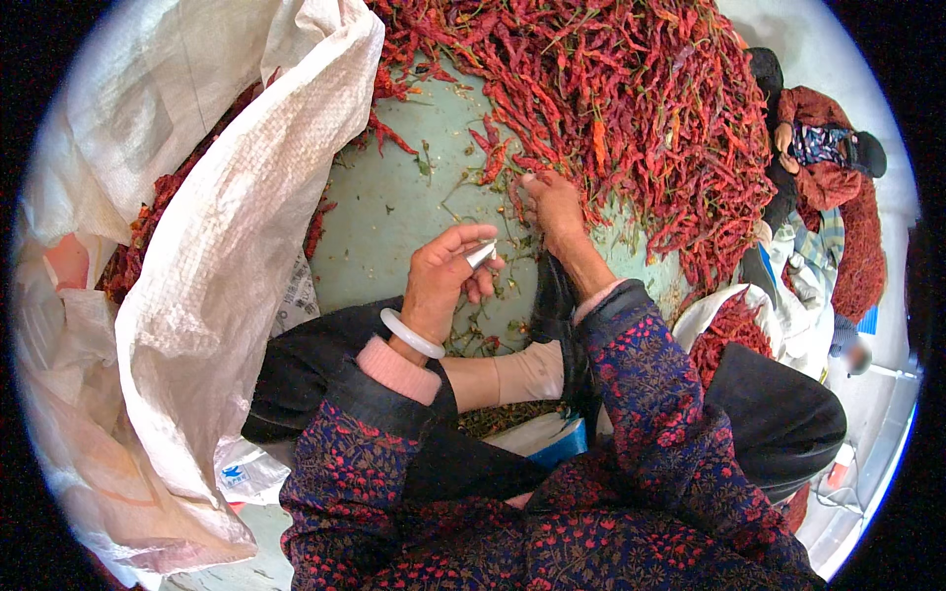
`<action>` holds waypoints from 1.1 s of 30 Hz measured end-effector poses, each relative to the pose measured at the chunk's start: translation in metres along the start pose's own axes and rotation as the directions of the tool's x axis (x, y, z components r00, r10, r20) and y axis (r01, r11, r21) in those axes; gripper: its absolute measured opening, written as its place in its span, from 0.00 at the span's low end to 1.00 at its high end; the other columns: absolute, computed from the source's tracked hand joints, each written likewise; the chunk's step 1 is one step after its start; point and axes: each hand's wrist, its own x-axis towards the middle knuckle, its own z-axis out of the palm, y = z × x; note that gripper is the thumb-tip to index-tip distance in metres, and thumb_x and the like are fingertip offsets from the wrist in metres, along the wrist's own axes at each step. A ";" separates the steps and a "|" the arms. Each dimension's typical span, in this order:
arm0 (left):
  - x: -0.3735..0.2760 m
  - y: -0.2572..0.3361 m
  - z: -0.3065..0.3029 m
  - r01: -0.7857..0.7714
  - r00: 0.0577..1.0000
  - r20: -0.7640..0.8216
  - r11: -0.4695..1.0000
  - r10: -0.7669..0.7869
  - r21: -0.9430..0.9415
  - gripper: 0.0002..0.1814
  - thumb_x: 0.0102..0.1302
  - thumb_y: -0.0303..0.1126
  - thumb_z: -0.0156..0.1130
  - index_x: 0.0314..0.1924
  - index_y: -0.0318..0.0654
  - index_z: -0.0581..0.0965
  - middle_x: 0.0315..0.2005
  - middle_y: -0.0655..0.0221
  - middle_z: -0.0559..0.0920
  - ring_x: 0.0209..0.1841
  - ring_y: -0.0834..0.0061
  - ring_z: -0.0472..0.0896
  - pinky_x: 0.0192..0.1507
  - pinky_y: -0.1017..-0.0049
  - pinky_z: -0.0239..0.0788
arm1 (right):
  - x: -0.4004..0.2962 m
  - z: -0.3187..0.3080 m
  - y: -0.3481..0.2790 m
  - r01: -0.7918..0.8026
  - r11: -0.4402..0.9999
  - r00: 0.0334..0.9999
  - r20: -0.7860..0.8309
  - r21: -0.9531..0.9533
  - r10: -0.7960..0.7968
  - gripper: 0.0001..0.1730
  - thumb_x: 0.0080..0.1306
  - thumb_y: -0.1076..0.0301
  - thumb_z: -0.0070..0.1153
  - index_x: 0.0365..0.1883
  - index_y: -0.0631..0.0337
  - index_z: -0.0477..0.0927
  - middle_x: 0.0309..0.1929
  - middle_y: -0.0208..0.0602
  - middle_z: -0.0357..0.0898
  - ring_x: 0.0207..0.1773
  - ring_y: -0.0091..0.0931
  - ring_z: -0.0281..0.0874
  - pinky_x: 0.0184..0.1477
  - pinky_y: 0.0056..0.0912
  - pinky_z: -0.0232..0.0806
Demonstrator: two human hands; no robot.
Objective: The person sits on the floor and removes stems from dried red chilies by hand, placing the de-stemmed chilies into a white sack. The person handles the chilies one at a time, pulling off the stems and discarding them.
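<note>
My left hand (451,266) is raised over the pale green floor surface, palm turned inward and fingers apart. A pointed metal piece (480,255) covers the thumb's end, apparently worn on it; no pepper shows in this hand. A white bangle (412,335) circles that wrist. To the right, my right hand (554,207) is at the near edge of a large heap of dried red chili peppers (628,111), its fingers closed around a red pepper (516,198); the fingertips are partly hidden. Stems and leaf bits (510,258) lie between the hands.
A large white woven sack (244,185) with red peppers inside stands at left. Another white sack (765,310) of peppers is by my right knee. A blue-edged white packet (543,439) lies near my legs. A person (828,148) sits beyond the heap at right.
</note>
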 end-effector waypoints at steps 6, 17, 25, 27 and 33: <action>0.001 -0.001 0.000 -0.016 1.000 0.026 1.000 0.016 0.026 0.14 0.60 0.29 0.49 0.45 0.34 0.75 0.27 0.69 0.79 0.22 0.85 0.73 0.23 0.86 0.62 | 0.008 0.009 0.015 0.192 0.648 0.870 -0.178 -0.737 -0.460 0.17 0.54 0.60 0.56 0.28 0.70 0.74 0.22 0.46 0.74 0.25 0.29 0.71 0.33 0.34 0.64; -0.001 0.001 0.001 0.018 1.000 0.001 0.999 -0.019 0.038 0.13 0.60 0.26 0.48 0.44 0.33 0.75 0.27 0.68 0.78 0.22 0.84 0.73 0.22 0.86 0.62 | -0.001 0.005 0.000 -0.004 0.977 0.999 -0.051 -0.212 -0.006 0.09 0.55 0.65 0.57 0.23 0.60 0.73 0.17 0.27 0.69 0.17 0.19 0.62 0.18 0.25 0.54; 0.000 -0.002 0.001 0.000 1.000 -0.006 0.998 0.001 0.066 0.13 0.61 0.30 0.48 0.43 0.35 0.76 0.26 0.70 0.79 0.21 0.84 0.73 0.22 0.86 0.62 | -0.028 -0.014 -0.019 -0.056 0.966 0.977 0.212 0.252 0.002 0.04 0.62 0.69 0.51 0.33 0.56 0.69 0.20 0.19 0.63 0.16 0.12 0.52 0.15 0.14 0.44; -0.001 -0.001 0.002 -0.001 1.000 -0.012 0.998 0.002 0.061 0.13 0.61 0.30 0.49 0.43 0.35 0.76 0.26 0.70 0.79 0.21 0.84 0.73 0.22 0.86 0.62 | -0.033 -0.015 -0.021 -0.029 0.975 0.978 0.209 0.220 -0.017 0.04 0.63 0.71 0.50 0.34 0.58 0.69 0.22 0.23 0.67 0.16 0.12 0.53 0.15 0.13 0.45; -0.001 0.000 0.001 0.036 0.999 -0.018 0.999 -0.036 0.018 0.12 0.61 0.30 0.49 0.42 0.35 0.76 0.26 0.71 0.79 0.21 0.85 0.73 0.22 0.86 0.62 | -0.034 -0.018 -0.019 -0.033 0.962 0.970 0.242 0.270 -0.035 0.04 0.63 0.72 0.46 0.36 0.62 0.68 0.28 0.35 0.75 0.15 0.13 0.56 0.14 0.13 0.47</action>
